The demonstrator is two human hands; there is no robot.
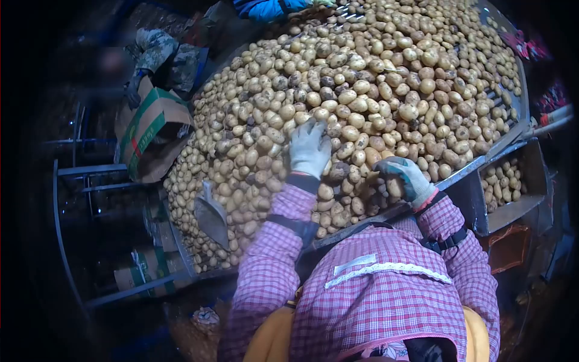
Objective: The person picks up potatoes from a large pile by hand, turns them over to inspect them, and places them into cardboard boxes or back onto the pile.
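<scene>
A wide heap of potatoes (pixel 259 114) covers the metal-edged table (pixel 452 175). My left hand (pixel 310 148), in a pale work glove, lies on the heap near the middle, fingers pointing away from me; what is under the fingertips is hidden. Close to the near edge, my right hand (pixel 405 178), in a grey and white glove, curls its fingers around a potato (pixel 394 186). A metal scoop (pixel 211 220) rests on the potatoes to the left of my left hand.
At the left a person in camouflage sleeves (pixel 155 51) holds an open cardboard box (pixel 148 130). A blue sleeve (pixel 262 8) reaches in at the top. A box of potatoes (pixel 512 211) stands at the right, above an orange crate (pixel 506 247). Metal rails (pixel 60 229) stand left.
</scene>
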